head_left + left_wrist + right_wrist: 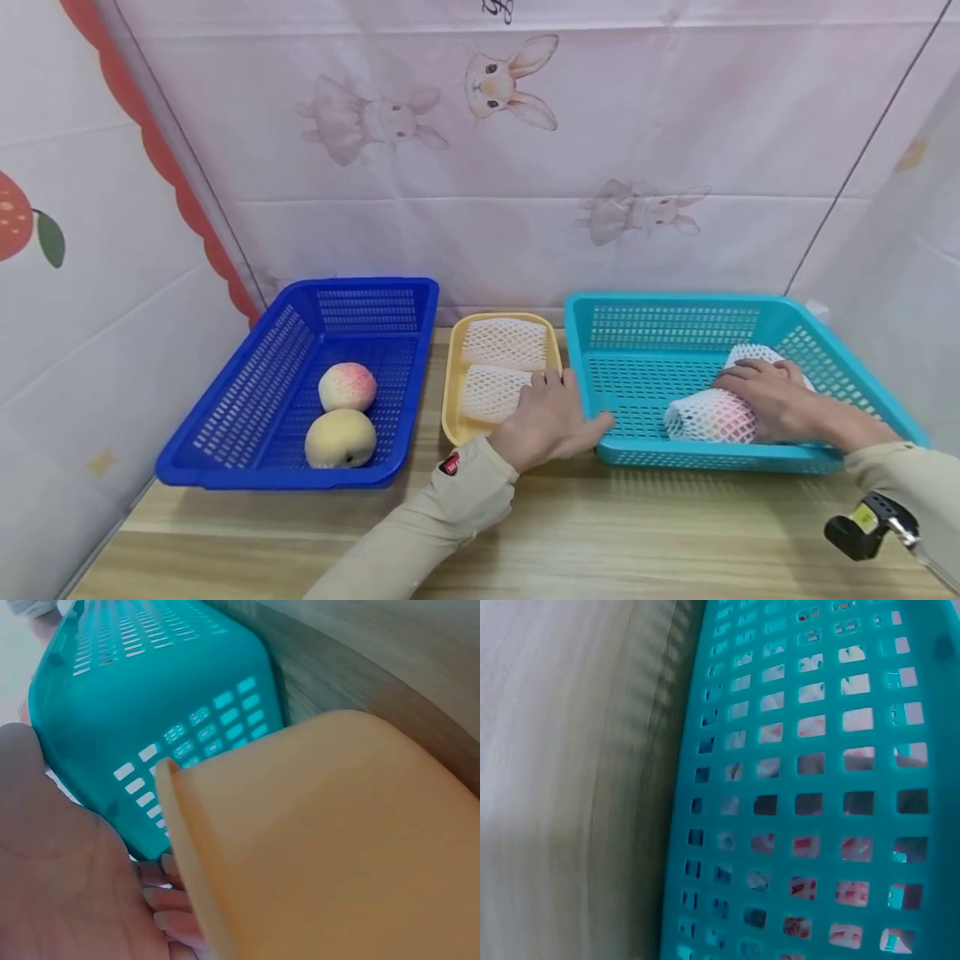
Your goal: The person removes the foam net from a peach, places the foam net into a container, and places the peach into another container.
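My left hand (546,417) reaches over the right rim of a yellow tray (450,400), thumb stretched toward the teal basket (622,454). Its fingertips are at the nearer of two white foam net sleeves (491,393); the farther foam sleeve (505,343) lies flat behind it. In the left wrist view, its fingers (176,904) are beside the tray's rim. Inside the teal basket my right hand (776,400) curls its fingers over a net-wrapped fruit (750,353), partly hidden beneath it. A pinkish net-wrapped peach (712,417) lies to its left. The right wrist view shows mostly the basket's wall (810,780).
At the left stands a blue basket (292,477) holding a pink-and-white peach (347,387) and a yellowish fruit (341,438), both bare. All containers stand on a wooden table (600,533) before a rabbit-print backdrop (450,167).
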Motion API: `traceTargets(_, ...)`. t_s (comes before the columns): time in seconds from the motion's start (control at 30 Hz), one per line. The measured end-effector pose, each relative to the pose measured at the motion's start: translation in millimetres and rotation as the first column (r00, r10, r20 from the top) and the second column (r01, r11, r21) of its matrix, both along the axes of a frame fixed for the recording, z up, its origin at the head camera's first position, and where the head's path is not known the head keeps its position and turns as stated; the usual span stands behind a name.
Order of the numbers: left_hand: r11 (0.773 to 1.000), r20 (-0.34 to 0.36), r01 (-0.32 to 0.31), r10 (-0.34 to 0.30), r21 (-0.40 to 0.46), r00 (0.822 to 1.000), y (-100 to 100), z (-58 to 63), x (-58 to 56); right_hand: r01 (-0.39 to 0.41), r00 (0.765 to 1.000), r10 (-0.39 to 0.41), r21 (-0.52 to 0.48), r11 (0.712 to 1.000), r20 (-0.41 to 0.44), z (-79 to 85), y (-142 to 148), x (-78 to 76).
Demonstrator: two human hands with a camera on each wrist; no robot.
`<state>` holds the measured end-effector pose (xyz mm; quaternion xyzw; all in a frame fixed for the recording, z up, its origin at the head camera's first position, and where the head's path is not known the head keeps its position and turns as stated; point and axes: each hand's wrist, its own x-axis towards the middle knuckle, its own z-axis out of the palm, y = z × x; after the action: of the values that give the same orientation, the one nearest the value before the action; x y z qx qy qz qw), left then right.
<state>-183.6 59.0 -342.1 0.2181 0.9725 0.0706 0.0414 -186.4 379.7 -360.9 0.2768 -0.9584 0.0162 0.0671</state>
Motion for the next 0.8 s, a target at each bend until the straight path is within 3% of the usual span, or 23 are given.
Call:
traceTargets(0.2,0.998,-0.081,0.056,-0.057,-0.018,0.995,-3,-4.6,-1.2,0.063,0.998,-0.061,-0.085,0.994,0.033,-3.8,-8,-4.1)
traceTargets(0.5,0.995,-0.146,0.087,-0.094,-0.052,0.985,-2,-5.5,-2.2,0.066,0.987,-0.052,-0.087,0.994,0.155,-2.6,-20,-4.6)
traceTargets(0.8,0.994,-0.149,0.087,-0.096,-0.069,0.984,-4,-4.7,-1.7,0.032,0.998,-0.024,-0.145,0.989,0.054,-2.6,-20,-5.3)
